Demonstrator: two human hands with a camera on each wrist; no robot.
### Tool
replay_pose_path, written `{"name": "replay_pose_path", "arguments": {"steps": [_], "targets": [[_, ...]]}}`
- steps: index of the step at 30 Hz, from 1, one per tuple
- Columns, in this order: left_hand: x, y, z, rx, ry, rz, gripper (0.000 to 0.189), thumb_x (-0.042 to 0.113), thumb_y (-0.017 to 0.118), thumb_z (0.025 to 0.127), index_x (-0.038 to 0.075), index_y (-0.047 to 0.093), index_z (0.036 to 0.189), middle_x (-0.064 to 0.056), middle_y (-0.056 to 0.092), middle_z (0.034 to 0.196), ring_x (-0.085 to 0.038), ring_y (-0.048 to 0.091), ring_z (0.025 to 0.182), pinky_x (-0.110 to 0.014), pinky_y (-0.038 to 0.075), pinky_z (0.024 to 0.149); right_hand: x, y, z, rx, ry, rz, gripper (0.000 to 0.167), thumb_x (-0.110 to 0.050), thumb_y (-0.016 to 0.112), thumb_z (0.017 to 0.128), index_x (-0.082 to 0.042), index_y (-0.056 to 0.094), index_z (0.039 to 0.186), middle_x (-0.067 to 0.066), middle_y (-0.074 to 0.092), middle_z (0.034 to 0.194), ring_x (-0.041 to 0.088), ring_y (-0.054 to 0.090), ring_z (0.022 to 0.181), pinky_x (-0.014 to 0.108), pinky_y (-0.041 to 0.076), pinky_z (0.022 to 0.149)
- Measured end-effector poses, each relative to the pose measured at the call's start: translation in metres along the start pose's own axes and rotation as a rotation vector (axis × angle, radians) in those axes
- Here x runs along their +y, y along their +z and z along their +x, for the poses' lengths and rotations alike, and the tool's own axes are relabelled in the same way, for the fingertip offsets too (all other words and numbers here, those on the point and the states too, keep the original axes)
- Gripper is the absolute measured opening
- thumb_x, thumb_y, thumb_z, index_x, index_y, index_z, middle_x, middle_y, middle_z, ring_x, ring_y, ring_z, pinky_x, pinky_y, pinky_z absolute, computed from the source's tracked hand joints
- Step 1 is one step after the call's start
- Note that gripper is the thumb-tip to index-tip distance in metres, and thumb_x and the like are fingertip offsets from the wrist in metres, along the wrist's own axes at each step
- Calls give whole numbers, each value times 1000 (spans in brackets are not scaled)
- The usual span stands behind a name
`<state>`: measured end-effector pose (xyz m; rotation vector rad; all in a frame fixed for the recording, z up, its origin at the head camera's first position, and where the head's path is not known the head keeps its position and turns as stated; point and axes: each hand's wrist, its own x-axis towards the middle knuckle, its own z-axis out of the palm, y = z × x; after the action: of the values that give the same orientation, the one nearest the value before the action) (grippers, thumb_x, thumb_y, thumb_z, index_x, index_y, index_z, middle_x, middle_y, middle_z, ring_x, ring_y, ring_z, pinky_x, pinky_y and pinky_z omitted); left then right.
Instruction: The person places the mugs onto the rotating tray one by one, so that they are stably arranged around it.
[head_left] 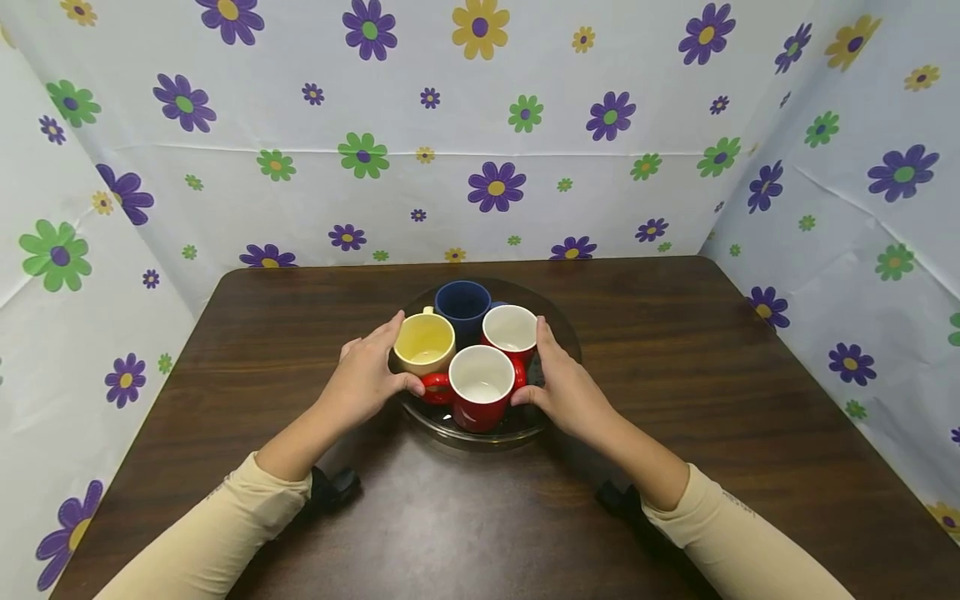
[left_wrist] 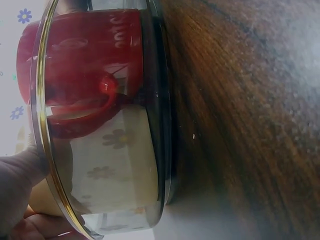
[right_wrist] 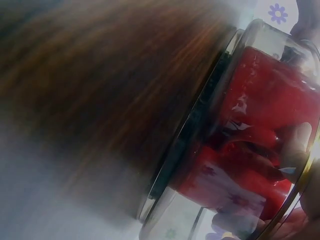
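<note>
A round dark-based tray point(head_left: 420, 417) with clear sides and a gold rim point(left_wrist: 42, 100) holds several mugs. My left hand point(head_left: 365, 367) spans the yellow mug point(head_left: 424, 340), fingers along its far left side. Its thumb lies at the near side, by the red handle of the front red mug point(head_left: 480, 408). My right hand point(head_left: 570, 387) holds the other red mug point(head_left: 510, 327) at the right, fingers on its outer side and thumb low near its handle point(right_wrist: 255, 137). Through the clear wall, fingertips point(right_wrist: 300, 137) show inside. Behind, a blue mug point(head_left: 462, 304) stands untouched.
The tray sits toward the back of a dark wooden table point(head_left: 300, 317). White flower-printed sheets point(head_left: 420, 183) hang behind the table and along both sides. Dark wrist straps point(head_left: 333, 489) show beneath the cream sleeves point(head_left: 232, 517).
</note>
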<state>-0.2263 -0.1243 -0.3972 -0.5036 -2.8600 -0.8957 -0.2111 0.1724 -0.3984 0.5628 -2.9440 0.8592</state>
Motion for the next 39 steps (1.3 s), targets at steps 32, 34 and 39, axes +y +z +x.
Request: {"name": "replay_pose_path", "arguments": {"steps": [32,34,39], "targets": [[-5,5,13,-63,53,-72,111,27,90,76,-7,22,158,-26,33,160,-44,43,140,-56,35,114,7,2,0,-75,-15,37,126,-37,88,78,2,2,161,22,3,168,47,22,150,63,30,113],[-6,4,12,-70,53,-76,111,27,89,78,-6,21,158,-25,32,160,-44,42,141,-57,34,114,7,2,0,-72,-14,51,121,-35,86,80,1,3,161,20,3,169,44,20,151,60,31,114],[-9,3,12,-86,51,-86,110,28,89,79,-5,20,159,-24,29,162,-44,39,143,-57,33,115,5,2,0,-50,-5,65,116,-31,85,82,-2,6,162,17,6,169,39,22,152,55,35,113]]}}
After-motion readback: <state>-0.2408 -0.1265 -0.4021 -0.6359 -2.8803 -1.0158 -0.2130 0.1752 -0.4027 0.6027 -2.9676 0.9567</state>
